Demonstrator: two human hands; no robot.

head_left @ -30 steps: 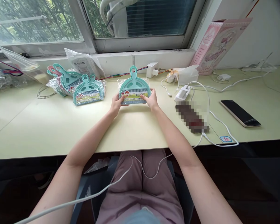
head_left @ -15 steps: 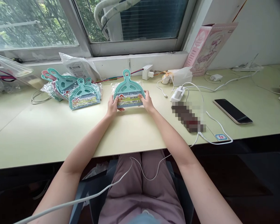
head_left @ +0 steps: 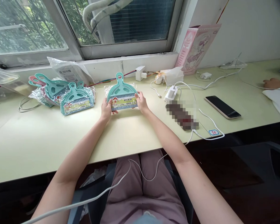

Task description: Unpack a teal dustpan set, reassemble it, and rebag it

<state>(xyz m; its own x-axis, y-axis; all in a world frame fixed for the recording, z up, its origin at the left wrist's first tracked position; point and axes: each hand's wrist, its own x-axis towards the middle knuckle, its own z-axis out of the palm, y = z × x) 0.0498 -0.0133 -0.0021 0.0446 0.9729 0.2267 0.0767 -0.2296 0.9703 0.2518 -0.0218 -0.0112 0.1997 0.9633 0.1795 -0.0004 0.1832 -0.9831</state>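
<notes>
Between my hands is a teal mini dustpan and brush set [head_left: 121,90] in clear wrap, handle pointing away from me, with a printed label across its front. My left hand [head_left: 107,109] grips its lower left corner, thumb on the front and fingertips showing underneath. My right hand [head_left: 142,102] is closed on the right edge, thumb over the label's end. To the left lies a second wrapped teal dustpan set [head_left: 77,101]. Behind it are more wrapped sets, one teal [head_left: 54,87] and one with a pink handle [head_left: 37,81], partly hidden.
White cables and a charger [head_left: 171,93] lie to the right, beside a blurred-out dark object [head_left: 182,115] and a phone [head_left: 222,107]. A pink box [head_left: 197,49] leans by the window. Another person's hand [head_left: 274,83] rests at the far right.
My view has turned slightly right, so the desk things sit further left. Both hands keep hold of the dustpan set. More of the other person's hand and white sleeve shows.
</notes>
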